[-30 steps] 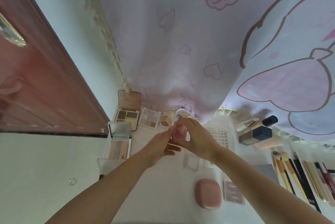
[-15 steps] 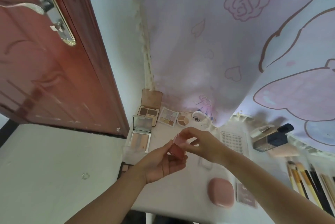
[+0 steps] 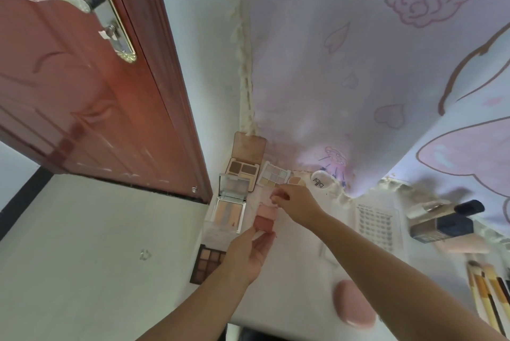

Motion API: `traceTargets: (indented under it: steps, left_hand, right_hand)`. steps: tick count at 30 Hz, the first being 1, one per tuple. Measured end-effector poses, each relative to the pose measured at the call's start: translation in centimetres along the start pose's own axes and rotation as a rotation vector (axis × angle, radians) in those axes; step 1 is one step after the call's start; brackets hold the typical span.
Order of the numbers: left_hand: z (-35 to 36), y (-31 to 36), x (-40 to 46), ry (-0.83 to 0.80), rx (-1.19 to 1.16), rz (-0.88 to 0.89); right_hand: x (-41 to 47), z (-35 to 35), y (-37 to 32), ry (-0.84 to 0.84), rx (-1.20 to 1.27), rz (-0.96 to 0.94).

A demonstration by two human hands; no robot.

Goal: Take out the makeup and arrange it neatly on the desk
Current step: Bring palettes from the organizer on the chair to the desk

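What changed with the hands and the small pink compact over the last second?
The hands have come apart. The left hand still holds the pink compact, now opened, lower and nearer the mirrored palette. The right hand has moved off toward the back row, fingers pinched; what it pinches is unclear. The camera swung left, showing more door. The palettes, the pink case and the brushes stayed put.

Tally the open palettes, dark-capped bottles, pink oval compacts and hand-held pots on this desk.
Open palettes: 4
Bottles: 2
Compact: 1
Pot: 1
Total: 8
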State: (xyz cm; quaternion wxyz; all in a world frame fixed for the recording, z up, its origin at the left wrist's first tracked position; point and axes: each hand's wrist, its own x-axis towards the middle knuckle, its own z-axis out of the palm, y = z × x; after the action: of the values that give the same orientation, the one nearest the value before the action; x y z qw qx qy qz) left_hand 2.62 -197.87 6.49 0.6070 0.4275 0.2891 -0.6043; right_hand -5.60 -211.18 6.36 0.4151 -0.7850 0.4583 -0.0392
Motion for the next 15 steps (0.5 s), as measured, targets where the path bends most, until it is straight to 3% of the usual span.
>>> traceTargets:
  steps: [6,15]
  left_hand:
    - [0.9,-0.3,0.2,0.097,0.023,0.091]
    - [0.4,-0.4,0.1,0.102,0.195,0.126]
  right_hand:
    - [1.9,1.6,0.2,0.002,-0.037,0.003]
    - [0.6,-0.4,0.6,-0.024,-0.033,0.013]
